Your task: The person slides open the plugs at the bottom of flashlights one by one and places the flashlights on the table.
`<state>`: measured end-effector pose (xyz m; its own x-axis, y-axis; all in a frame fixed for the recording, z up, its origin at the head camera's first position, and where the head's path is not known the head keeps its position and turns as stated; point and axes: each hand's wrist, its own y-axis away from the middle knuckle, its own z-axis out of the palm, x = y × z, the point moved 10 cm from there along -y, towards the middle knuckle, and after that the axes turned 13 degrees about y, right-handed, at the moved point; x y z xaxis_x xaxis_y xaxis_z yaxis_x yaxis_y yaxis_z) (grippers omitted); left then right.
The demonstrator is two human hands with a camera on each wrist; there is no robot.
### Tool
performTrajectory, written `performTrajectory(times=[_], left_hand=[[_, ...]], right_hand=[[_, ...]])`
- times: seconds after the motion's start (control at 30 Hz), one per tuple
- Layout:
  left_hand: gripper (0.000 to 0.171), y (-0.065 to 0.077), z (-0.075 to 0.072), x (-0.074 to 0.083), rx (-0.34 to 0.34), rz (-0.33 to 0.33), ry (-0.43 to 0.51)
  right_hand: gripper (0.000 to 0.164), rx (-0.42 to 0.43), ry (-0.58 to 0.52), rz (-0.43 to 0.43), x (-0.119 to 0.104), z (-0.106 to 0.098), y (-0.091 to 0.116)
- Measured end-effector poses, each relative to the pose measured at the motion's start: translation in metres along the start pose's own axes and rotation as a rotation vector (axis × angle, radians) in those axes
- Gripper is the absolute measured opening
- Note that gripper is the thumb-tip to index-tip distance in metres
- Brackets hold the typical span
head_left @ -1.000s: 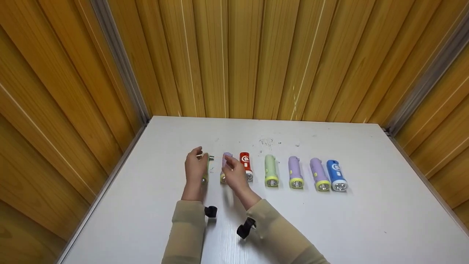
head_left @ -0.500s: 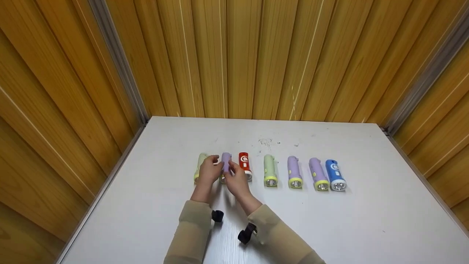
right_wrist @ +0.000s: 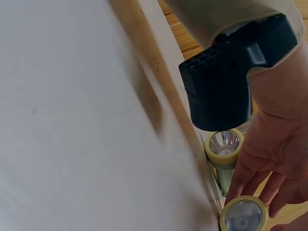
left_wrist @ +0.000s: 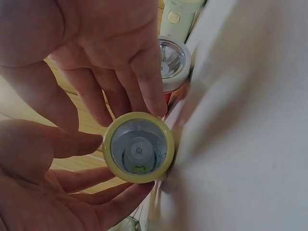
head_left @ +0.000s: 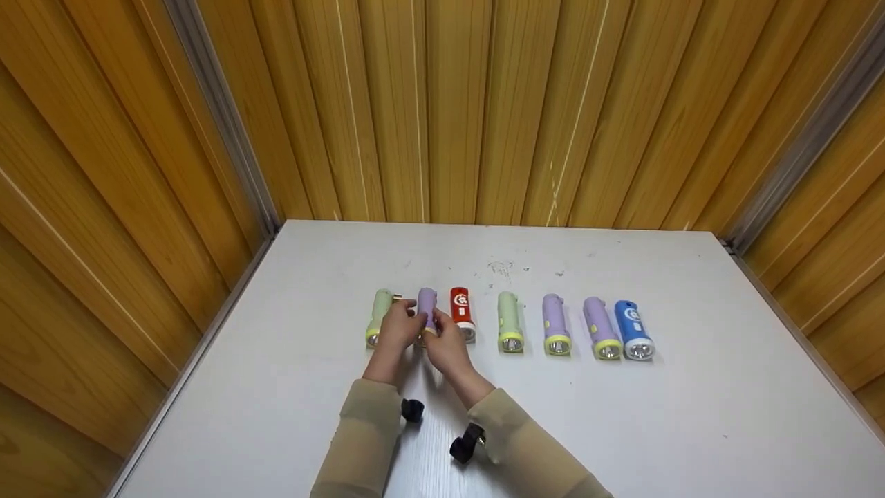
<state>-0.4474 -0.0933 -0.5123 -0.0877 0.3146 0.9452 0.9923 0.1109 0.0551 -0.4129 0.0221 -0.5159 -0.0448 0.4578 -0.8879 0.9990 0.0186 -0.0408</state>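
Observation:
A purple flashlight [head_left: 428, 302] with a yellow head lies second from the left in a row on the table. My left hand [head_left: 397, 328] holds its left side, thumb on top and fingers along the flank. From the right, my right hand [head_left: 448, 344] grips the same flashlight near its yellow head. In the left wrist view the lens [left_wrist: 139, 150] faces the camera, with fingers on both sides of its rim. A green flashlight [head_left: 380, 312] lies just left of my left hand; a red flashlight [head_left: 462, 311] is close to the right.
Farther right in the row lie another green flashlight [head_left: 509, 318], two purple flashlights [head_left: 555, 319] [head_left: 599, 321] and a blue flashlight [head_left: 632, 325]. Wood-patterned walls [head_left: 456, 111] enclose the white table [head_left: 657, 436] at the back and sides.
My left hand has moved right, from the leftmost green flashlight to the purple flashlight. My right hand has settled lower on the purple flashlight, nearer its head.

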Motion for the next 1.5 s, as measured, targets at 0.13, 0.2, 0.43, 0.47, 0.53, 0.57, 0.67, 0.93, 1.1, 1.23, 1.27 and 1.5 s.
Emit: performTrajectory(times=[0.13, 0.2, 0.43, 0.47, 0.53, 0.57, 0.67, 0.93, 1.1, 1.23, 1.27, 1.5], left_hand=[[0.047, -0.001, 0.002, 0.001, -0.015, 0.019, -0.024], [0.046, -0.001, 0.003, 0.000, -0.021, 0.025, -0.034], [0.046, -0.001, 0.005, -0.002, -0.032, 0.005, -0.043], [0.047, -0.001, 0.005, -0.002, -0.034, 0.002, -0.042], [0.048, -0.001, 0.004, -0.001, -0.035, 0.001, -0.041], [0.048, 0.000, 0.004, -0.001, -0.036, 0.000, -0.039], [0.049, 0.001, 0.003, -0.001, -0.037, -0.008, -0.029], [0.051, 0.004, -0.001, 0.003, -0.044, -0.031, -0.016], [0.051, 0.005, -0.005, 0.013, -0.043, 0.015, 0.071], [0.050, 0.008, -0.004, 0.024, -0.049, 0.042, 0.150], [0.050, 0.009, -0.003, 0.026, -0.053, 0.047, 0.165], [0.050, 0.018, 0.002, 0.043, -0.061, 0.096, 0.216]], right_hand=[[0.057, -0.006, 0.001, -0.005, 0.000, 0.001, -0.001], [0.057, -0.006, 0.012, -0.019, 0.000, 0.001, -0.001], [0.056, -0.020, 0.023, 0.012, 0.004, 0.003, 0.000], [0.056, -0.021, 0.027, 0.018, 0.004, 0.004, 0.000], [0.055, -0.017, 0.038, 0.025, 0.004, 0.004, 0.000], [0.055, -0.014, 0.042, 0.026, 0.004, 0.004, 0.001], [0.054, -0.001, 0.060, 0.023, 0.004, 0.003, 0.001], [0.054, -0.013, 0.002, 0.020, 0.001, 0.001, 0.003], [0.053, 0.011, -0.068, -0.003, -0.006, -0.008, 0.005], [0.047, 0.069, -0.075, -0.047, -0.013, -0.022, 0.005], [0.046, 0.080, -0.076, -0.052, -0.015, -0.025, 0.005], [0.042, 0.094, -0.123, -0.018, -0.011, -0.042, 0.003]])
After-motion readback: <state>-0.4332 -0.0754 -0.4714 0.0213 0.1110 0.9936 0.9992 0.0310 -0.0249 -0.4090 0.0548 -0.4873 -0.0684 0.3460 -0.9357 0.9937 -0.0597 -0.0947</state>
